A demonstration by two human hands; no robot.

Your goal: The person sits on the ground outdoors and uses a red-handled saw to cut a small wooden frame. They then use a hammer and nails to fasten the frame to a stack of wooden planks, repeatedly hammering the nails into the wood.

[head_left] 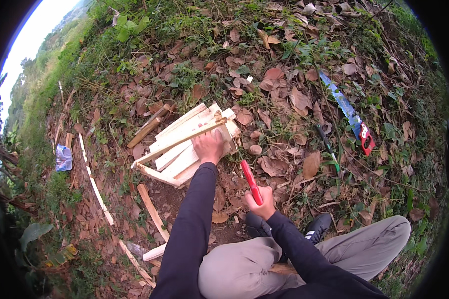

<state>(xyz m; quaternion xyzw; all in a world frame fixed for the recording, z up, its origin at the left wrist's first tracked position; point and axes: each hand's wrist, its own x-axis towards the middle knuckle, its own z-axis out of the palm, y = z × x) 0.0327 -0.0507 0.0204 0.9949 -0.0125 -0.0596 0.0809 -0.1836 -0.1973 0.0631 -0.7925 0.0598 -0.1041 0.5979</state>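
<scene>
The left hand (209, 145) covers part of the wooden slat frame (187, 144); the joint under the palm cannot be inspected. The right hand (262, 200) conceals the lower end of the red-handled tool (251, 180), and its working head is not identifiable. The black shoes (284, 228) are partly hidden behind the right forearm and knees. The far-left blue wrapper (63, 157) is too small to identify. Black lens rim cuts off all corners.
</scene>
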